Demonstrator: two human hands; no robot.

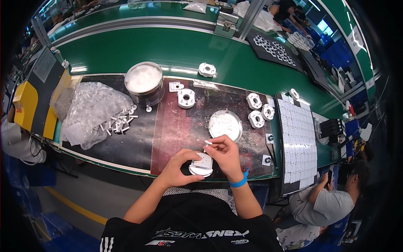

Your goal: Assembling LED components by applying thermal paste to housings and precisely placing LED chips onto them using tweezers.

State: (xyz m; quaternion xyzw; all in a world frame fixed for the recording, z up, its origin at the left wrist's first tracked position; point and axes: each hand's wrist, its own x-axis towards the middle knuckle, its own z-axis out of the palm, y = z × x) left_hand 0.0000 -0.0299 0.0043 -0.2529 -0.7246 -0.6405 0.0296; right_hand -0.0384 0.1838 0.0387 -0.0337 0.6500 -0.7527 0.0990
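Near the table's front edge, my left hand [178, 169] grips a round white plastic housing [200, 171] with a squarish plate on top. Its thumb lies on the plate and its fingers wrap the side. Just above the housing, my right hand [226, 157], with a blue wristband, pinches a small white plastic piece [208, 143] between thumb and fingertips. Beyond that hand lies a round shallow dish [240, 133] with white stuff in it. Further off sits another white housing [186, 98] with a round opening, beside a small square white plate [174, 86].
On the left are a clear plastic bag [94, 107], loose white pins [119, 124] and a large tin [150, 100] of white material. Several white housings [255, 119] stand right, beside a board of white plates [299, 143]. A green conveyor belt [168, 48] runs behind. A person [331, 201] sits at right.
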